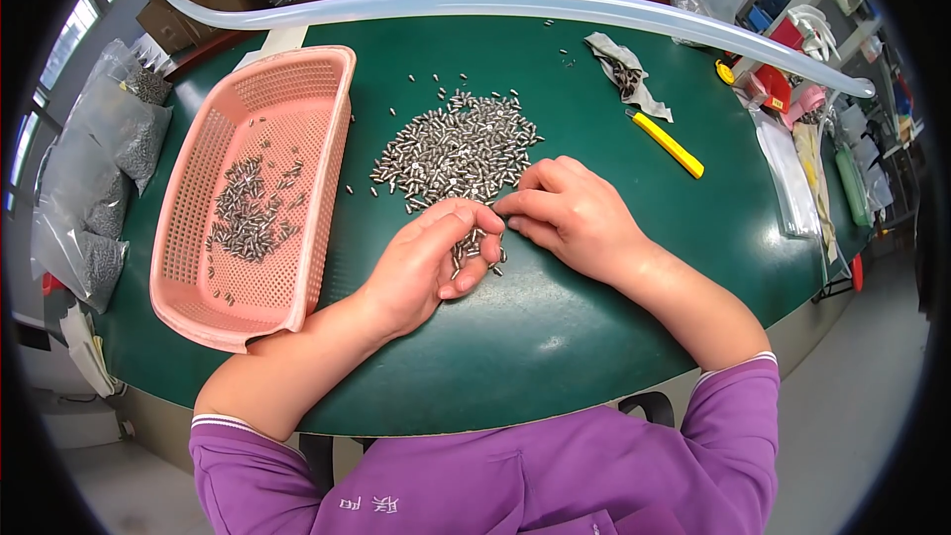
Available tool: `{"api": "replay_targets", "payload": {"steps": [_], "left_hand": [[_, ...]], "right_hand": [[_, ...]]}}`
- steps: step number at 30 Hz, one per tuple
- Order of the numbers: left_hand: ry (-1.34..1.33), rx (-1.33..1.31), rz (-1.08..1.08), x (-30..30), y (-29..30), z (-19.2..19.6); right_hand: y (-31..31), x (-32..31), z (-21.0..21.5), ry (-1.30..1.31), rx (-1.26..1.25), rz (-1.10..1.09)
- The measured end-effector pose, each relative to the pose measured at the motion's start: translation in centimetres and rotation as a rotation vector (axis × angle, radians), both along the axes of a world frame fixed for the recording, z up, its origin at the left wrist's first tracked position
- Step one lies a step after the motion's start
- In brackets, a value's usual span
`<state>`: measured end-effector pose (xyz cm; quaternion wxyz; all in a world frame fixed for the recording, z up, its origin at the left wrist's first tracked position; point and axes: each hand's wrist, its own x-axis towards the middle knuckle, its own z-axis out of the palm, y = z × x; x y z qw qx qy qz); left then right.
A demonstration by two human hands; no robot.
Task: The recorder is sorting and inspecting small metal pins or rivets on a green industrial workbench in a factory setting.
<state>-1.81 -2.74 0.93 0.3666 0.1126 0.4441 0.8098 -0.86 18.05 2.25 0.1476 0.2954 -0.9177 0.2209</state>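
Observation:
A heap of small silvery metal pins point(456, 149) lies in the middle of the green table. At its near edge my left hand point(421, 263) is cupped, its fingers curled around several of the same pins, which show between thumb and fingers. My right hand point(575, 213) is beside it, thumb and forefinger pinched together close to the left fingertips. Whatever is in that pinch is too small to make out. To the left, a pink perforated plastic basket point(332, 139) holds a looser scatter of pins; my left forearm passes by its near corner.
A yellow utility knife point(666, 144) and a grey cloth with dark pieces point(629, 74) lie at the right. Clear bags of metal parts point(139, 129) line the left edge. A long translucent tube point(475, 5) spans the table's far side. Stray pins dot the green table point(555, 337).

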Motion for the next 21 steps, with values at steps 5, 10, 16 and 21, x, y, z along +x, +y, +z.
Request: {"api": "replay_targets", "payload": {"steps": [5, 10, 16, 21], "left_hand": [[-0.006, 0.008, -0.002, 0.0, 0.1, -0.2], [-0.018, 0.016, -0.019, -0.1, 0.2, -0.5], [0.020, -0.076, -0.052, 0.2, 0.2, -0.2], [0.023, -0.044, -0.053, 0.1, 0.2, -0.3]], "right_hand": [[-0.1, 0.1, -0.1, -0.058, 0.028, -0.005], [-0.4, 0.0, -0.1, -0.083, -0.143, -0.043], [-1.3, 0.9, 1.0, -0.094, -0.328, 0.151], [-1.0, 0.6, 1.0, -0.045, -0.338, 0.084]]}}
